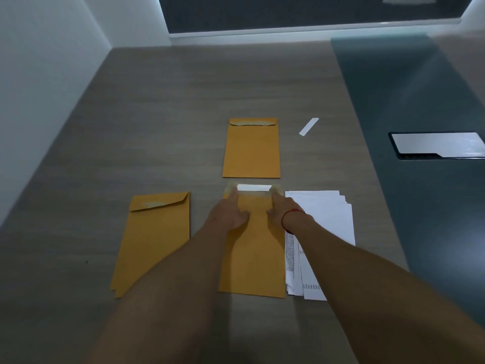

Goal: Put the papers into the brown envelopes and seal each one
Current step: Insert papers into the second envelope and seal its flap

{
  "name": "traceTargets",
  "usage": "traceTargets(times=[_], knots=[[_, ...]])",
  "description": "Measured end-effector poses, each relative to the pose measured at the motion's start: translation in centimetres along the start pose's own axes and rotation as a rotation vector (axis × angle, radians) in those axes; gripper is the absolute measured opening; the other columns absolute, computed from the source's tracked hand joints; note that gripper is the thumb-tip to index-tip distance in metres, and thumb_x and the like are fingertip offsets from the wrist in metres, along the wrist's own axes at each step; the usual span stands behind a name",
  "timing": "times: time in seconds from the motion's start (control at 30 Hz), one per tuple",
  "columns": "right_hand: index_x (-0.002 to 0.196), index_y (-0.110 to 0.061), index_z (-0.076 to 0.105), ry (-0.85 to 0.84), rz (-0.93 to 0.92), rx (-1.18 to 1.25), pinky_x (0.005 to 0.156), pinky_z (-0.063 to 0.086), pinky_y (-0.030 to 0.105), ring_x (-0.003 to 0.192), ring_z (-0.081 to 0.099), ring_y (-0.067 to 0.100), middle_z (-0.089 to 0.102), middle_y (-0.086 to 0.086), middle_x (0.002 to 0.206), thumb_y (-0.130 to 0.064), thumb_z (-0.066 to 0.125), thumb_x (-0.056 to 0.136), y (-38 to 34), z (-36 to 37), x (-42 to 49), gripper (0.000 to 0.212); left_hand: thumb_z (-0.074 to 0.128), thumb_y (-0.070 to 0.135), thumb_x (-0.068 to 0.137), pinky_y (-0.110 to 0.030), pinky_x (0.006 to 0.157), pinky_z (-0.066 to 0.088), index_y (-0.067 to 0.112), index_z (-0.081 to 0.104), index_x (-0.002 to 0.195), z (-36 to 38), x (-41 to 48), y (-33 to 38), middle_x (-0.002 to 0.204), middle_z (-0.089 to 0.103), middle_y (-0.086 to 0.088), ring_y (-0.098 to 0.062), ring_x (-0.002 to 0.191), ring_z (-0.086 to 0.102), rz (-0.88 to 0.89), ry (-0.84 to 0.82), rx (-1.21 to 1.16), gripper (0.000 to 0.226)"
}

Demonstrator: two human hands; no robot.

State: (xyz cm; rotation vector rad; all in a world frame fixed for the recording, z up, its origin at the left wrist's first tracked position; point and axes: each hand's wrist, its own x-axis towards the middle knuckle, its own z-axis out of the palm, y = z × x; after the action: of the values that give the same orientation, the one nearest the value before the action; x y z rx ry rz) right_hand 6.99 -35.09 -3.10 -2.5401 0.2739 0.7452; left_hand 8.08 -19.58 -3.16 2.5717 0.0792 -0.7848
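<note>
— So where did the middle envelope (pixel 252 258) lie?

— Flat on the table (pixel 157 101), under both hands. My left grip (pixel 231 215) and right grip (pixel 279 211) lay spread, fingers extended, pinning its top corners beside the white strip (pixel 254 188), clasping nothing. Papers (pixel 325 219) sat just right.

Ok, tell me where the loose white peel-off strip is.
The loose white peel-off strip lies on the grey table, right of the far brown envelope.

Grey wood-grain table (pixel 162 122); dark mat (pixel 409 95); inset metal plate (pixel 435 145).
</note>
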Motion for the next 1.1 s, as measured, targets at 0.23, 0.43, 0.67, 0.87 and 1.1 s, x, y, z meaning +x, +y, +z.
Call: traceTargets(times=[0.23,0.43,0.67,0.87,1.1], knots=[[0.152,-0.019,0.008,-0.070,-0.008,-0.045,0.098,0.044,0.039,0.123,0.051,0.033,0.048,0.019,0.136,-0.013,0.046,0.095,-0.5,-0.6,0.2,0.070,0.057,0.039,0.092,-0.042,0.108,0.042,0.024,0.001,0.155,-0.2,0.5,0.0,0.148,0.042,-0.011,-0.032,0.133,0.044,-0.046,-0.042,0.000,0.086],[0.131,-0.011,0.045,0.111,-0.092,-0.013,0.091,0.050,0.038,0.112,0.056,0.034,0.055,0.018,0.125,-0.005,0.044,0.091,0.5,-2.9,-1.7,0.041,0.058,0.031,0.091,-0.041,0.096,0.048,0.015,0.037,0.138,-0.3,-0.9,2.4,0.134,0.053,-0.009,-0.030,0.121,0.054,0.002,0.159,0.040,0.055],[0.131,-0.006,0.047,0.258,0.086,-0.007,0.098,0.044,0.040,0.124,0.049,0.033,0.047,0.016,0.136,-0.020,0.049,0.094,7.1,-6.1,-4.7,0.039,0.061,0.030,0.085,-0.037,0.088,0.053,0.009,0.057,0.117,3.2,-3.3,8.0,0.119,0.063,-0.008,-0.027,0.107,0.062,-0.010,0.129,-0.129,0.038],[0.115,-0.006,0.060,0.251,0.343,0.119,0.084,0.052,0.035,0.107,0.062,0.031,0.061,0.014,0.120,-0.019,0.059,0.082,12.1,-5.0,-6.7,0.036,0.078,0.049,0.071,-0.037,0.083,0.055,-0.002,0.061,0.112,7.7,-4.8,10.9,0.115,0.064,-0.018,-0.029,0.103,0.066,-0.046,0.039,-0.101,0.068],[0.093,-0.006,0.059,0.234,0.388,0.398,0.057,0.046,0.025,0.071,0.061,0.023,0.065,0.010,0.093,-0.014,0.064,0.076,13.3,-3.6,-7.0,0.019,0.092,0.036,0.057,-0.039,0.098,0.051,0.004,0.039,0.132,8.8,-5.9,12.4,0.133,0.048,-0.012,-0.029,0.125,0.050,-0.171,0.071,-0.100,0.097]])
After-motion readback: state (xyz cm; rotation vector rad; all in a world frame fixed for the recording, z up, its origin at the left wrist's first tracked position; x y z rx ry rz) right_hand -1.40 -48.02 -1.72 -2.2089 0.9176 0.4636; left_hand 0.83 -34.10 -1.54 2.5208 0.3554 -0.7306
